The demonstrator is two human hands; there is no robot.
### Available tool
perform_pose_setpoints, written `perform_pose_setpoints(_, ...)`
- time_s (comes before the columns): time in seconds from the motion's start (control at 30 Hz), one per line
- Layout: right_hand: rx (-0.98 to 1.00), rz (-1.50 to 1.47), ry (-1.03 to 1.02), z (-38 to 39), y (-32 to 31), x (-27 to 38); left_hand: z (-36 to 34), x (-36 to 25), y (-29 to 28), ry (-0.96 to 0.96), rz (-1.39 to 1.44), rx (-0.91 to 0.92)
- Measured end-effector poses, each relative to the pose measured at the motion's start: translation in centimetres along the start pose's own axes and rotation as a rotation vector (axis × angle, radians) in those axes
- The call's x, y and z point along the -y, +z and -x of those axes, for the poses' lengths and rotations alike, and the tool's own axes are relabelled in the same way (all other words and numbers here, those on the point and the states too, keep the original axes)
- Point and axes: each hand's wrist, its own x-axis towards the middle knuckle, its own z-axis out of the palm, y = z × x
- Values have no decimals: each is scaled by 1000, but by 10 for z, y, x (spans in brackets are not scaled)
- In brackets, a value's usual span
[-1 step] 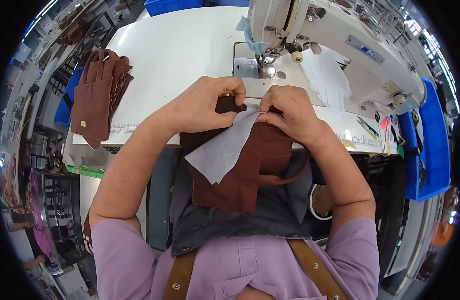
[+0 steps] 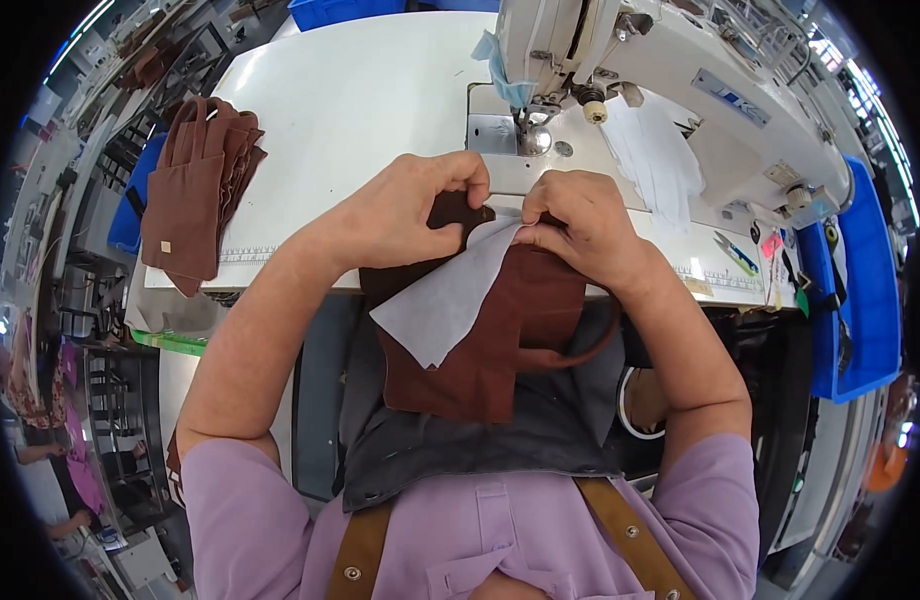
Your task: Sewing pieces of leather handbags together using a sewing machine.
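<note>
A brown fabric bag (image 2: 450, 385) with a looped strap hangs over the table's front edge into my lap. A white piece of cloth (image 2: 440, 300) lies slantwise over it, its top tucked at the bag's upper edge. My right hand (image 2: 580, 220) pinches the white cloth and the bag's edge together between thumb and fingers. To the left, my left hand (image 2: 410, 210) has its fingers curled over the dark brown upper edge, thumb apart from the fingertips. Its lower fingers are hidden. Both hands are just in front of the sewing machine (image 2: 535, 130), apart from its needle area.
A stack of brown fabric bags (image 2: 190, 195) lies at the table's left. White cloth pieces (image 2: 660, 165) lie under the machine arm. Thread snips (image 2: 737, 255) rest near the right edge, beside a blue bin (image 2: 860, 300). A ruler strip (image 2: 250, 255) runs along the front edge.
My left thumb has drawn back slightly to the left from the white cloth. The right hand keeps its pinch in nearly the same place.
</note>
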Motion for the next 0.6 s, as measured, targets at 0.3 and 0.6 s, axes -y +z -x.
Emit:
perform_pose_setpoints(0.3,-33,119,-122,1,-4,6,16,-9,2,189,-351,-289)
perform_pose_setpoints(0.6,-54,171,-198,-4,-4,18,14,-16,25,99,-35,-255)
